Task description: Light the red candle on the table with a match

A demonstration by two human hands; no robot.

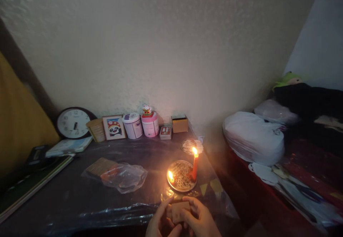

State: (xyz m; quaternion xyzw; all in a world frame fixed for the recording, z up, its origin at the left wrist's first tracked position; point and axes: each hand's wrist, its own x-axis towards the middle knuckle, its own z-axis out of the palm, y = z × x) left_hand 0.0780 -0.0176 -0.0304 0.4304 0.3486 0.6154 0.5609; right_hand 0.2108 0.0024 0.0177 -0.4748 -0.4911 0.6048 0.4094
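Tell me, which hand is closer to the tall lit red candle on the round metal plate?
Right. The right hand sits just below the tall lit red candle, almost straight under it; the left hand is lower-left, farther off. Both hold a small brown box.

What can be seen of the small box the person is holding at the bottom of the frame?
The small box is a flat, rectangular, tan-brown box, seemingly cardboard, its broad face turned up toward the camera and lit by candlelight. No print is legible. It sits at the near edge of the table, just in front of the round dish. The left hand and right hand grip it from either side, fingers over its edges.
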